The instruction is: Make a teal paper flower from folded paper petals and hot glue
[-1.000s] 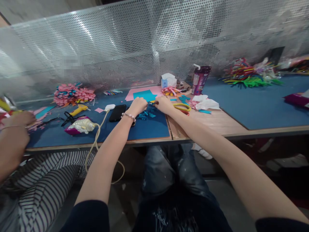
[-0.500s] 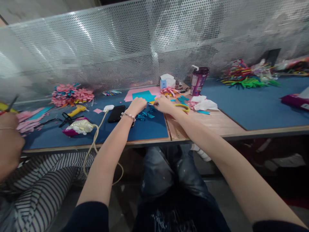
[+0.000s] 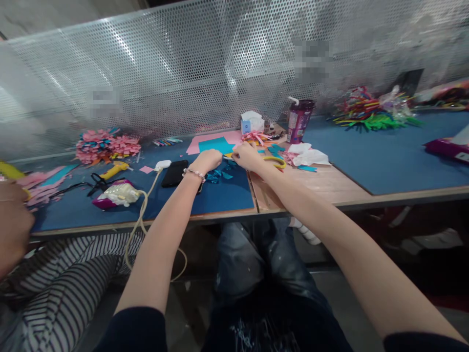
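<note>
Left hand (image 3: 209,160), one: fingertips hidden from where I stand; its grip I cannot tell. Right hand (image 3: 247,155), one: grip seemingly pinched on a thin item (image 3: 227,158) between the hands, beyond blue scraps (image 3: 219,175) on the counter (image 3: 230,200). Best handling, I judge: light pinch, steady wrists, small movements. Obscured: thin item's ends and kind. Yellow loop handle (image 3: 275,158): partly behind right wrist.
</note>
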A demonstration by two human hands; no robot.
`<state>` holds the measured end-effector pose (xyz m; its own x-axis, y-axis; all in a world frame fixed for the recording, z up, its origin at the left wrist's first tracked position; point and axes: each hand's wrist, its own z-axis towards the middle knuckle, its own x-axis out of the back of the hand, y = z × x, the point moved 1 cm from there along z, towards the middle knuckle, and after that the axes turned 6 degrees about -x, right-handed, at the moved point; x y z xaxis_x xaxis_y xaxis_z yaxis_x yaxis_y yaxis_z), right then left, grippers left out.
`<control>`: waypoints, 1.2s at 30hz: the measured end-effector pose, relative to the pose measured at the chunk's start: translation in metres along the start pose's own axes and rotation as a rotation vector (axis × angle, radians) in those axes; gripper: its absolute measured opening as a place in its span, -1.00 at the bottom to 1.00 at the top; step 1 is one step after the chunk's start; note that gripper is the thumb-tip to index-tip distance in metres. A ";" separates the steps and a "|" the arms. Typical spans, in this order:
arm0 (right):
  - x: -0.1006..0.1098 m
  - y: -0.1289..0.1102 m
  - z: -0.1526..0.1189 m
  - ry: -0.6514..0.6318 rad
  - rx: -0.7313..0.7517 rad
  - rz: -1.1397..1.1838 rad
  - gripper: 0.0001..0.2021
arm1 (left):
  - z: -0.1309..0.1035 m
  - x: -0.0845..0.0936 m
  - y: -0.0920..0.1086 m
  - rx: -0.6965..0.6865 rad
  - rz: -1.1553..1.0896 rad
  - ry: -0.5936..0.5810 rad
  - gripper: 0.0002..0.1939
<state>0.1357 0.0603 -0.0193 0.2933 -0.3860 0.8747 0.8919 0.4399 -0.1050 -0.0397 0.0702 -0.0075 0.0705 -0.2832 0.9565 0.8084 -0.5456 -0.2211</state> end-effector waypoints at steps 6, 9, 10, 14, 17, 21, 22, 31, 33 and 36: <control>-0.001 0.000 0.000 0.001 0.004 0.017 -0.73 | -0.001 -0.006 -0.006 0.018 -0.155 0.056 -0.79; -0.003 0.002 0.000 0.014 0.000 0.039 -0.72 | -0.005 -0.008 -0.015 0.022 -0.267 0.089 -0.83; -0.003 0.002 0.001 0.018 -0.001 0.049 -0.72 | -0.007 -0.007 -0.017 0.027 -0.309 0.102 -0.84; -0.002 0.002 0.002 0.028 0.014 0.109 -0.72 | -0.014 -0.003 -0.024 0.059 -0.513 0.198 -0.73; 0.001 -0.001 0.003 0.034 0.069 0.176 -0.75 | -0.018 0.001 -0.020 0.048 -0.688 0.248 -0.63; 0.004 -0.009 0.004 0.061 0.141 0.238 -0.70 | -0.019 0.001 -0.010 0.032 -0.874 0.263 -0.58; 0.005 -0.011 0.004 0.069 0.145 0.242 -0.68 | -0.019 0.000 -0.008 0.032 -0.907 0.266 -0.58; 0.007 -0.016 -0.002 0.068 0.154 0.153 -0.73 | -0.021 0.000 -0.003 0.058 -1.042 0.287 -0.58; 0.009 -0.014 -0.002 0.061 0.153 0.119 -0.72 | -0.021 -0.001 -0.002 0.072 -1.028 0.296 -0.58; 0.014 -0.003 0.001 0.075 0.097 0.054 -0.72 | -0.021 0.000 -0.003 0.094 -0.967 0.323 -0.59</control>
<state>0.1366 0.0546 -0.0064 0.3685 -0.4172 0.8308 0.8374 0.5371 -0.1017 -0.0543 0.0554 -0.0107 -0.7858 0.0389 0.6173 0.4793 -0.5926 0.6474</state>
